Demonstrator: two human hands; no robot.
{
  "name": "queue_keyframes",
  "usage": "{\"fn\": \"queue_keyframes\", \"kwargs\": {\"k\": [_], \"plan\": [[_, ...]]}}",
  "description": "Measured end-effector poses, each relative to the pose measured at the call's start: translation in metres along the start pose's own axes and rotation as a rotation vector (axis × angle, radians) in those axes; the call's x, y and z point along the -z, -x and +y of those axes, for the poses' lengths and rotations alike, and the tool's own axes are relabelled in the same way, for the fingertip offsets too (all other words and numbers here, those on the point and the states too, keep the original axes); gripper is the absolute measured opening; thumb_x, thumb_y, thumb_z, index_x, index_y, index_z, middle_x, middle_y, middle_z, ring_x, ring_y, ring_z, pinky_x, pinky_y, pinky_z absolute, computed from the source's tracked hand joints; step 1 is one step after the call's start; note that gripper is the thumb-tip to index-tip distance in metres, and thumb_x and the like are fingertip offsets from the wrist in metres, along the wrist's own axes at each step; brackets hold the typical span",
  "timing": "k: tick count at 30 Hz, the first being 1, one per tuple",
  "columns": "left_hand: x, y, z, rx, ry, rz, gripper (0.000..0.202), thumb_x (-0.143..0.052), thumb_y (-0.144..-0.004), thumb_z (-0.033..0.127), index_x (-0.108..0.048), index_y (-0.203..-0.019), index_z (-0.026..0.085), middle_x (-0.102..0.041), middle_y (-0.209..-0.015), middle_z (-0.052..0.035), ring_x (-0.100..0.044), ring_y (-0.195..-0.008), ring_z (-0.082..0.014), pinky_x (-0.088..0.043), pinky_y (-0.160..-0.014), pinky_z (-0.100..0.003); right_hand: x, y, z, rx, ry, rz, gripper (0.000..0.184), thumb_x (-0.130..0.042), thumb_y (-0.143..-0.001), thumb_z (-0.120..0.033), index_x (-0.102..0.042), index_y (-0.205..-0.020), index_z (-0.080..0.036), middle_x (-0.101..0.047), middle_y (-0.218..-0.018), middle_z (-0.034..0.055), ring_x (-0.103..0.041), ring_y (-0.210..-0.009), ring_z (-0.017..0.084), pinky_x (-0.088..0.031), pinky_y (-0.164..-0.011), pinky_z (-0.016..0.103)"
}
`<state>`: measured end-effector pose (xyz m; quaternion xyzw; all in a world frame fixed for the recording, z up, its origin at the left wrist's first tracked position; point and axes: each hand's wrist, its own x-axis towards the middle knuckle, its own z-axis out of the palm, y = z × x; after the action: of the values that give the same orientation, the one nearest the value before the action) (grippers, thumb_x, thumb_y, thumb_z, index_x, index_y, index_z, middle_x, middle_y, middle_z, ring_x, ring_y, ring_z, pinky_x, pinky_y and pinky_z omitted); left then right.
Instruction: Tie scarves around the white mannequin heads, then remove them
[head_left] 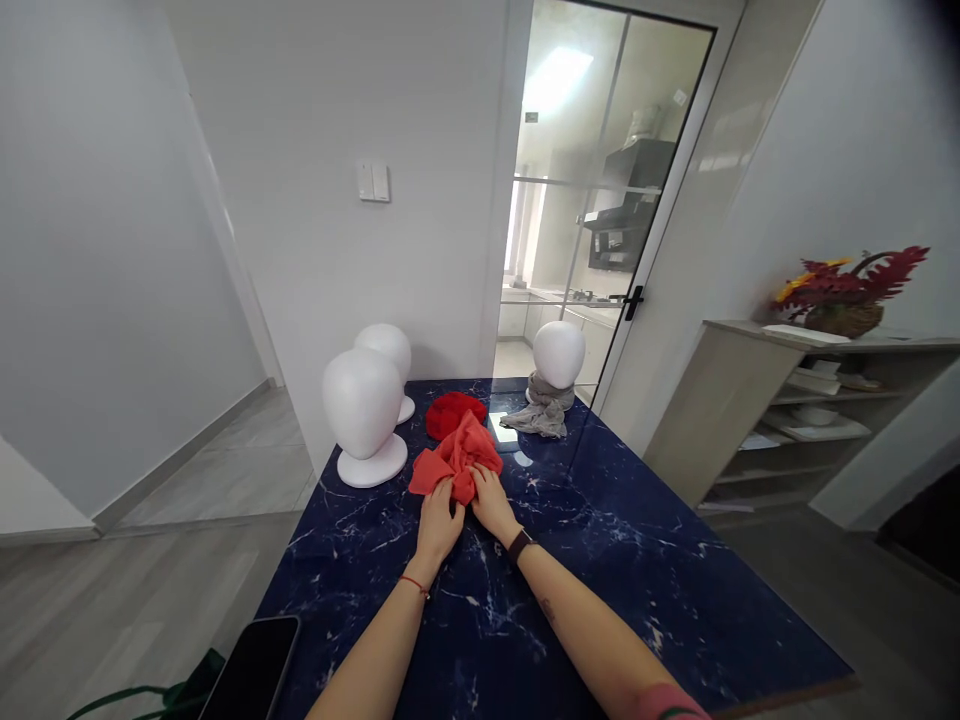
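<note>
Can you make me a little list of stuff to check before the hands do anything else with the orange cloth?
1. Both hands on the orange cloth: ok. The left hand and right hand both touch its near edge.
2. Cloth lying fully on the blue table: ok.
3. Cloth flat and smooth: not ok, it is bunched up.
4. Cloth apart from the red hat: cannot tell, they overlap in this view.
5. Nearest white foam head standing upright: ok.
6. Phone safely on the table: not ok, it sits at the near-left corner edge.
</note>
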<state>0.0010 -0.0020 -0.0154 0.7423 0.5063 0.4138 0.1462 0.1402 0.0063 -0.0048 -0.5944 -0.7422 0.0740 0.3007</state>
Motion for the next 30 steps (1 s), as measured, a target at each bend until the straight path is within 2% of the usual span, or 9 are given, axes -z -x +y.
{"fn": "queue_keyframes", "kwargs": {"k": [4, 6, 8, 10, 12, 16, 22, 26, 30], "plan": [[0.002, 0.002, 0.006, -0.062, 0.019, 0.104, 0.057, -0.045, -0.080, 0.017, -0.035, -0.137, 0.017, -0.044, -0.138, -0.0127, -0.038, -0.130, -0.0252, -0.032, -0.107, -0.046, 0.000, -0.008, 0.004, 0.096, -0.239, 0.111, 0.057, -0.050, -0.075, -0.015, -0.042, -0.132, -0.018, -0.038, -0.140, 0.0105, -0.040, -0.127, 0.018, -0.034, -0.106, 0.034], [0.004, 0.003, 0.009, -0.106, 0.004, 0.145, 0.064, -0.045, -0.081, 0.017, -0.026, -0.142, 0.020, -0.036, -0.145, -0.0105, -0.029, -0.136, -0.0240, -0.027, -0.110, -0.047, 0.003, -0.008, 0.008, -0.011, -0.234, 0.237, 0.057, -0.048, -0.075, -0.016, -0.041, -0.132, -0.017, -0.036, -0.142, 0.0115, -0.037, -0.130, 0.020, -0.033, -0.106, 0.036], [0.005, 0.003, 0.010, -0.134, -0.034, 0.062, 0.062, -0.047, -0.080, 0.017, -0.032, -0.140, 0.022, -0.039, -0.144, -0.0095, -0.028, -0.136, -0.0248, -0.024, -0.111, -0.049, 0.005, -0.008, 0.011, -0.181, -0.191, 0.323, 0.055, -0.046, -0.076, -0.015, -0.042, -0.131, -0.014, -0.038, -0.139, 0.0145, -0.039, -0.128, 0.022, -0.034, -0.104, 0.037], [0.003, 0.004, 0.007, -0.136, -0.076, -0.090, 0.054, -0.051, -0.078, 0.019, -0.045, -0.132, 0.022, -0.049, -0.135, -0.0097, -0.035, -0.132, -0.0266, -0.023, -0.110, -0.052, 0.004, -0.009, 0.014, -0.288, -0.154, 0.293, 0.048, -0.045, -0.077, -0.014, -0.049, -0.125, -0.012, -0.049, -0.128, 0.0156, -0.047, -0.119, 0.023, -0.038, -0.100, 0.036], [-0.001, 0.004, 0.003, -0.132, -0.099, -0.183, 0.047, -0.052, -0.077, 0.019, -0.052, -0.124, 0.022, -0.055, -0.128, -0.0096, -0.041, -0.127, -0.0268, -0.025, -0.109, -0.053, 0.003, -0.011, 0.016, -0.290, -0.146, 0.200, 0.038, -0.045, -0.079, -0.014, -0.058, -0.114, -0.014, -0.059, -0.114, 0.0122, -0.056, -0.106, 0.021, -0.041, -0.093, 0.033], [-0.005, 0.003, -0.005, -0.136, -0.094, -0.137, 0.046, -0.050, -0.076, 0.015, -0.054, -0.122, 0.021, -0.057, -0.123, -0.0097, -0.045, -0.123, -0.0251, -0.031, -0.107, -0.050, 0.003, -0.012, 0.015, -0.219, -0.176, 0.132, 0.028, -0.047, -0.080, -0.017, -0.066, -0.101, -0.020, -0.067, -0.099, 0.0047, -0.061, -0.093, 0.017, -0.042, -0.086, 0.029], [-0.007, 0.002, -0.008, -0.118, -0.144, -0.103, 0.044, -0.047, -0.077, 0.013, -0.054, -0.120, 0.018, -0.056, -0.122, -0.0114, -0.045, -0.122, -0.0256, -0.031, -0.107, -0.051, 0.004, -0.012, 0.014, -0.201, -0.283, 0.141, 0.030, -0.039, -0.086, -0.025, -0.064, -0.102, -0.022, -0.070, -0.096, 0.0017, -0.064, -0.088, 0.016, -0.044, -0.083, 0.026], [-0.008, 0.001, -0.008, -0.072, -0.189, -0.056, 0.041, -0.046, -0.077, 0.013, -0.056, -0.117, 0.015, -0.053, -0.125, -0.0144, -0.044, -0.123, -0.0274, -0.030, -0.107, -0.053, 0.005, -0.014, 0.017, -0.247, -0.349, 0.178, 0.036, -0.029, -0.091, -0.032, -0.056, -0.110, -0.020, -0.069, -0.092, 0.0042, -0.065, -0.081, 0.017, -0.047, -0.073, 0.026], [-0.009, 0.001, -0.009, -0.074, -0.198, -0.047, 0.041, -0.046, -0.077, 0.013, -0.057, -0.116, 0.015, -0.051, -0.126, -0.0145, -0.043, -0.123, -0.0277, -0.030, -0.108, -0.051, 0.004, -0.012, 0.018, -0.312, -0.466, 0.281, 0.032, -0.032, -0.089, -0.034, -0.051, -0.108, -0.017, -0.068, -0.092, 0.0080, -0.064, -0.082, 0.018, -0.047, -0.075, 0.028]]}}
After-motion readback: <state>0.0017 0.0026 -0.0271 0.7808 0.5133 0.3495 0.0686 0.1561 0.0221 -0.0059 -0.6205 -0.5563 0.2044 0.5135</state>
